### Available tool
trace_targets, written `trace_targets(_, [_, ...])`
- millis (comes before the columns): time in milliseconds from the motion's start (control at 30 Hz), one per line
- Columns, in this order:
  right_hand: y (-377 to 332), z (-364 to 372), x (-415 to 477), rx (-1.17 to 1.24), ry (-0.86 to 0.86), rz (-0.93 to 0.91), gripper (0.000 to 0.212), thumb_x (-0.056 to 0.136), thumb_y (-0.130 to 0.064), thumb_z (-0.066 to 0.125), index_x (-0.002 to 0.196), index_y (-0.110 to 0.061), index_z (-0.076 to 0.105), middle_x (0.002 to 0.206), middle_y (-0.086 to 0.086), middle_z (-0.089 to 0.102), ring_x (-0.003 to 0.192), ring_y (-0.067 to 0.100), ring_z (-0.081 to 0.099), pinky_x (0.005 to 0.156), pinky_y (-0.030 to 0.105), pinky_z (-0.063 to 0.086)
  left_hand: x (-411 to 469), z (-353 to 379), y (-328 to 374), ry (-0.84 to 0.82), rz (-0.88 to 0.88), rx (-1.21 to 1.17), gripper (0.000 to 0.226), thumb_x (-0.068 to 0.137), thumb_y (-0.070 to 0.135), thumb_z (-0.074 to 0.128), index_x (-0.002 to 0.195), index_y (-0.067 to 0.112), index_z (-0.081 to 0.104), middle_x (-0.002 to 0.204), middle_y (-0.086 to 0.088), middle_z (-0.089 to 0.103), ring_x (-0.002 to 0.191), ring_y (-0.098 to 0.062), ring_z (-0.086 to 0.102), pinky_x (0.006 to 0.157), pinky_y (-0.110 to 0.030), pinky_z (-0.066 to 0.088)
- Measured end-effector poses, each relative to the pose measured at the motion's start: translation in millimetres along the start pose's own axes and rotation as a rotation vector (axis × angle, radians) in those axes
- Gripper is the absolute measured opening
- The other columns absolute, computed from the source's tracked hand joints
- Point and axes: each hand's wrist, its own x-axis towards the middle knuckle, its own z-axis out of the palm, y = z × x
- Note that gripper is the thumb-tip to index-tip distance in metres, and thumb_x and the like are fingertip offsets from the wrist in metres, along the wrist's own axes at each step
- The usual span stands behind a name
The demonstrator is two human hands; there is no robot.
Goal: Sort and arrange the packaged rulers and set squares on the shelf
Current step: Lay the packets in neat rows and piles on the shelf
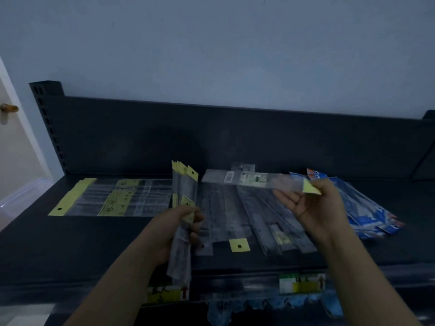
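Right now the left hand (186, 222) is gripping a bundle of packaged rulers (184, 184), its fingers curling round the middle, so the bundle is standing almost upright over the front of the dark shelf (70, 243) with yellow header cards at its top. The right hand (313, 205), palm turned up, is pinching the yellow header end of a single packaged ruler (247, 178) and holding it roughly level in the air above the shelf, its far end pointing toward the bundle. Beneath it a loose pile of rulers (235, 220) in clear sleeves is lying fanned out on the shelf, one yellow header poking out at the near edge. To the left, a flat row of rulers (117, 196) is lying crosswise, overlapping one another. To the right, blue-and-white packets (367, 208) are lying spread in a slanting heap, partly behind the right hand. Price labels (302, 283) are showing on the shelf's front edge, and a door knob (9, 108) is showing at far left.
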Motion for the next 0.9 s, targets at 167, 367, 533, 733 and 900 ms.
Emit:
trace_targets(167, [-17, -5, -6, -0.12, 0.048, 0.037, 0.042, 0.094, -0.023, 0.039, 0.055, -0.013, 0.053, 0.065, 0.007, 0.069, 0.064, 0.016, 0.071, 0.057, 0.025, 0.059, -2, 1, 11, -0.042, -0.061, -0.069, 0.038, 0.094, 0.037, 0.051, 0.09, 0.0, 0.058, 0.084, -0.02, 0.069, 0.057, -0.023, 0.067, 0.04, -0.022, 0.049])
trace_targets(367, [-3, 8, -13, -0.194, -0.076, 0.17, 0.047, 0.088, -0.037, 0.048, 0.066, -0.004, 0.072, 0.074, 0.017, 0.072, 0.063, 0.019, 0.071, 0.058, 0.027, 0.06, -31, 20, 4, -0.308, -0.241, 0.062, 0.045, 0.08, 0.04, 0.061, 0.093, -0.003, 0.065, 0.099, -0.023, 0.069, 0.069, -0.03, 0.071, 0.049, -0.028, 0.056])
trace_targets(533, [35, 27, -8, -0.267, -0.085, 0.233, 0.034, 0.099, -0.017, 0.035, 0.087, -0.002, 0.063, 0.079, 0.016, 0.072, 0.071, 0.02, 0.072, 0.062, 0.027, 0.059, -51, 34, -8, -0.386, -0.22, 0.146, 0.036, 0.078, 0.02, 0.062, 0.107, -0.001, 0.064, 0.098, -0.017, 0.072, 0.067, -0.021, 0.071, 0.047, -0.023, 0.054])
trace_targets(733, [52, 8, -34, -1.351, -0.022, 0.084, 0.031, 0.086, -0.037, 0.066, 0.08, -0.006, 0.066, 0.065, -0.001, 0.06, 0.051, -0.003, 0.053, 0.054, 0.015, 0.045, -42, 13, -3, -0.1, -0.042, 0.162, 0.024, 0.092, 0.001, 0.052, 0.115, -0.006, 0.056, 0.097, -0.017, 0.074, 0.075, -0.02, 0.074, 0.051, -0.024, 0.056])
trace_targets(900, [77, 20, -52, -1.835, 0.1, 0.068, 0.048, 0.064, -0.063, 0.073, 0.065, -0.015, 0.066, 0.058, -0.003, 0.062, 0.059, 0.012, 0.06, 0.058, 0.03, 0.051, -34, 2, -8, -0.036, -0.024, 0.192, 0.022, 0.094, 0.0, 0.048, 0.113, -0.005, 0.058, 0.098, -0.02, 0.073, 0.078, -0.024, 0.074, 0.05, -0.025, 0.055])
